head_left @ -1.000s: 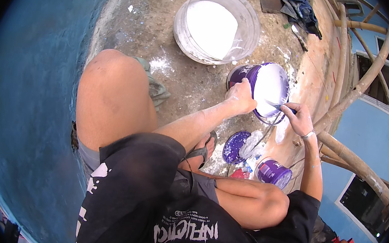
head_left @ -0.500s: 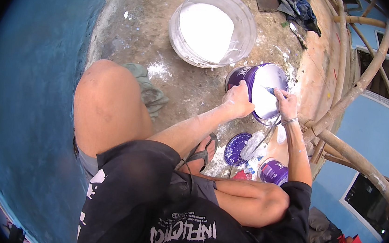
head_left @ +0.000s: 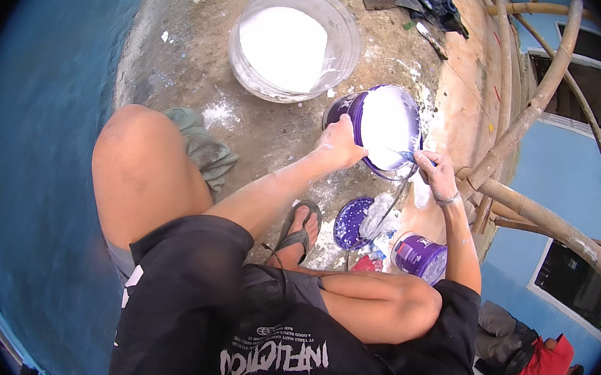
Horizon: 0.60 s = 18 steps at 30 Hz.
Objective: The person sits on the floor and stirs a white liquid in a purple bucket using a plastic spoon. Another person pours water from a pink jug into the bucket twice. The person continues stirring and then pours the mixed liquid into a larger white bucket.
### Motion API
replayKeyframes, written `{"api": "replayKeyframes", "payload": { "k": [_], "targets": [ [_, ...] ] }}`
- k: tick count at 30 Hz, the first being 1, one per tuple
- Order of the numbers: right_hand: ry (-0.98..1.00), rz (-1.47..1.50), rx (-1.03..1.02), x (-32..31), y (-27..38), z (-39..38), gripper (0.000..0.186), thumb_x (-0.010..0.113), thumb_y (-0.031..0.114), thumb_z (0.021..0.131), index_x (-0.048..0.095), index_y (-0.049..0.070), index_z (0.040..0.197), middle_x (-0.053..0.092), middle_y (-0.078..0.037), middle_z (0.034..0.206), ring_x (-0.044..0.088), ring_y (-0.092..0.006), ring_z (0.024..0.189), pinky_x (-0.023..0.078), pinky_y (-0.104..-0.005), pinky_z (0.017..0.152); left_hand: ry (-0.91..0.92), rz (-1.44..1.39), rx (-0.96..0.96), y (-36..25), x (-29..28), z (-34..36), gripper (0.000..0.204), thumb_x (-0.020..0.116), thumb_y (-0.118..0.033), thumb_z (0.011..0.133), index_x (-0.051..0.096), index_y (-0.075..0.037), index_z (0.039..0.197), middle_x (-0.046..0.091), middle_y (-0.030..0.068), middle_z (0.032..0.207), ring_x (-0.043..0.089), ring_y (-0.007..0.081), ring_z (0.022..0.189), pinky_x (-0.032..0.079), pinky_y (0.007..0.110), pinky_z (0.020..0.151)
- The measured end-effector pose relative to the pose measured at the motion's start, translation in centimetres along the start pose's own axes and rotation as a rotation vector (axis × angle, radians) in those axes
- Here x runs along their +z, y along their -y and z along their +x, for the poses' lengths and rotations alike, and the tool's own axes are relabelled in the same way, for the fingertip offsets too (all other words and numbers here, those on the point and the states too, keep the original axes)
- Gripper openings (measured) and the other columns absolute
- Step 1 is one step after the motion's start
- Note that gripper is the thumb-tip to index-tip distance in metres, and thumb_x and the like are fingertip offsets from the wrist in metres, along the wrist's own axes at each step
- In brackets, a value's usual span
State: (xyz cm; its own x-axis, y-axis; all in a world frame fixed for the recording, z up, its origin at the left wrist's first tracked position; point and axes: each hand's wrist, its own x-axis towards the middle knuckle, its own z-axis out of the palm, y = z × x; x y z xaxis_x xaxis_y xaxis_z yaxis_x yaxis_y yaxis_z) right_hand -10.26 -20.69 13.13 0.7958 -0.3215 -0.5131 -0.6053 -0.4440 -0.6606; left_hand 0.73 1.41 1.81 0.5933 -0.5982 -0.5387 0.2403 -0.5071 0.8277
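A purple bucket [head_left: 339, 104] full of white paste [head_left: 386, 123] leans toward me on the concrete. My left hand [head_left: 341, 141] is closed on its near-left rim. At the right of the bucket my right hand [head_left: 437, 170] is closed on a thin blue-handled tool [head_left: 408, 155], whose tip is at the white paste. Just beyond sits a wide translucent tub [head_left: 346, 54] holding white material. A purple lid [head_left: 348, 228] with white spatters, crumpled plastic [head_left: 377, 213] and a smaller purple bucket [head_left: 417, 256] lie below my hands, near my sandalled foot.
A blue wall [head_left: 35, 162] runs along my left. A grey-green cloth [head_left: 196, 148] lies by my knee. Dark cloth [head_left: 426, 4] and a board lie at the back. Bamboo poles [head_left: 541, 88] line the ledge at right; a person in red [head_left: 544, 363] is at lower right.
My right hand first rose with the tool toward the paste's middle, then drew back down to the right rim. The scene has shifted left in view. My left hand stays on the bucket.
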Motion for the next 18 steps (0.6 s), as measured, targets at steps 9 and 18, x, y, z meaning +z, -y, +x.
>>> {"api": "replayKeyframes", "payload": {
  "k": [9, 18],
  "targets": [
    [-0.224, -0.054, -0.063, -4.4, 2.3, -7.2, 0.024, 0.062, 0.02, 0.1, 0.072, 0.002, 0.088, 0.043, 0.008, 0.06, 0.033, -0.0021, 0.053, 0.025, -0.0234, 0.049, -0.014, 0.004, 0.092, 0.3, -0.3, -0.7, 0.064, 0.083, -0.031, 0.076, 0.05, 0.005, 0.117, 0.066, 0.0305, 0.111, 0.064, 0.0431, 0.111, 0.049, 0.047, 0.099],
    [-0.352, -0.93, -0.55, 0.1, 3.1, -5.2, 0.018, 0.073, 0.017, 0.088, 0.075, 0.009, 0.105, 0.064, -0.007, 0.073, 0.064, -0.0235, 0.065, 0.049, -0.033, 0.058, -0.013, 0.02, 0.075, 0.1, -0.1, -0.6, 0.063, 0.084, -0.028, 0.076, 0.051, 0.004, 0.119, 0.066, 0.0298, 0.113, 0.063, 0.0425, 0.113, 0.049, 0.045, 0.1]
  ]
}}
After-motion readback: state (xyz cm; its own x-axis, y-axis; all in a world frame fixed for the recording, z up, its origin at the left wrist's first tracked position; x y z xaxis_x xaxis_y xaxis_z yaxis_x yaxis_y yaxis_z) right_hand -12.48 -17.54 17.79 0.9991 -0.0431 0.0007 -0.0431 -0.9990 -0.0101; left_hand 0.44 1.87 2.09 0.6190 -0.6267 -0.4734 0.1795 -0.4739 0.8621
